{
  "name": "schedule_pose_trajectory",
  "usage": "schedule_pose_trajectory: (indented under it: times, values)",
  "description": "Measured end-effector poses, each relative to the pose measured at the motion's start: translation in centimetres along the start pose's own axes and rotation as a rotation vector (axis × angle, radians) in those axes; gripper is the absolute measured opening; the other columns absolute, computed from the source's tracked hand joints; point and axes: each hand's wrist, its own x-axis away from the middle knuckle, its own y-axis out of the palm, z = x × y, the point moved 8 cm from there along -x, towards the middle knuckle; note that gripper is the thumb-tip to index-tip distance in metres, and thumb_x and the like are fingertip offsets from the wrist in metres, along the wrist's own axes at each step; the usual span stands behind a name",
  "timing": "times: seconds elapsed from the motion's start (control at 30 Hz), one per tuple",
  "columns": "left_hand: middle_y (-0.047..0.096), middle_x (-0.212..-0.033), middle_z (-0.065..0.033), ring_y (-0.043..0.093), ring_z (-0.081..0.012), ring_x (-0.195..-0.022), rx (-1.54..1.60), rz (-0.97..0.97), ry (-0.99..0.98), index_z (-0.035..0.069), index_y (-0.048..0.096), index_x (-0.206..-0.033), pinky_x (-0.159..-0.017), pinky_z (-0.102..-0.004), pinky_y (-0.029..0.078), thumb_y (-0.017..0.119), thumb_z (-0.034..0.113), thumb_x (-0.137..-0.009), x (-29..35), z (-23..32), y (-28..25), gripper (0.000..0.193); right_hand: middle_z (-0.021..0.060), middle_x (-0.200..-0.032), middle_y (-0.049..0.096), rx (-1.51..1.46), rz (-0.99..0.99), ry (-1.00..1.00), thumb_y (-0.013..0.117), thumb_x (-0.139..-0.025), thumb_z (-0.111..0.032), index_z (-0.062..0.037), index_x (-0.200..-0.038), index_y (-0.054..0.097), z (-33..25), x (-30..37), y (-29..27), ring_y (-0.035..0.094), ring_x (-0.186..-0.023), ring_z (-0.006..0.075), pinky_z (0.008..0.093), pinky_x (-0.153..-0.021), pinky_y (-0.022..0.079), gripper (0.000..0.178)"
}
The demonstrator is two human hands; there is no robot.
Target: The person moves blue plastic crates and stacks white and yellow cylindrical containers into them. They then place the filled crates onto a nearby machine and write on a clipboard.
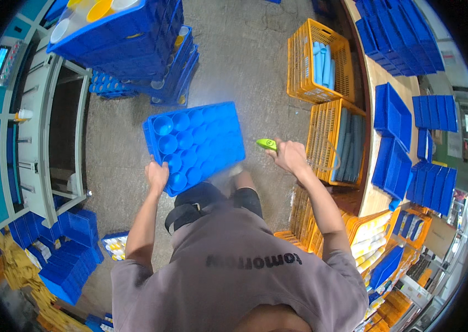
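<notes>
My left hand (157,176) grips the near left edge of a blue tray (236,119), its fingers closed on the rim. Rows of round blue cups (168,144) fill the tray, which is held tilted in front of my legs. To the right, my right hand (291,157) is wrapped around a bright green blow gun (267,144), pointed left and apart from the tray. A thin pale hose (336,157) curves beside my right wrist. Whitish haze hangs around the tray. The grip's lower part is hidden in my palm.
Stacked blue crates (123,41) with yellow and white cups stand at the far left, near a pale machine frame (51,138). Orange crates (300,66) holding blue and grey tubes line the right, beside a wooden bench (375,191) with blue trays. More blue bins (71,268) sit lower left.
</notes>
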Motion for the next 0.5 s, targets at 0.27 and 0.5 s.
schedule_pose_trajectory:
  times: [0.27,0.5]
  values:
    - [0.065,-0.091,-0.033,0.065,-0.0449,-0.091,-0.003,0.072,-0.196,-0.01,0.051,-0.128,-0.085,-0.0495,0.05,0.063,0.024,-0.079,-1.0,10.2,4.0,0.061,0.0242,-0.07,0.066,-0.021,-0.223,-0.256,0.055,-0.088,-0.047,0.0002,-0.086,0.071,7.9,-3.3,0.9,0.069,-0.068,0.0364,0.0463,-0.065,0.054,0.05]
    - [0.065,-0.086,-0.0315,0.065,-0.0451,-0.088,0.034,0.166,-0.342,-0.01,0.052,-0.125,-0.083,-0.0498,0.05,0.064,0.025,-0.079,0.6,21.4,7.9,0.059,0.0221,-0.072,0.067,-0.12,-0.223,-0.14,0.059,-0.09,-0.044,-0.0024,-0.107,0.063,19.7,-8.6,-5.9,0.069,-0.07,0.035,0.046,-0.063,0.054,0.046]
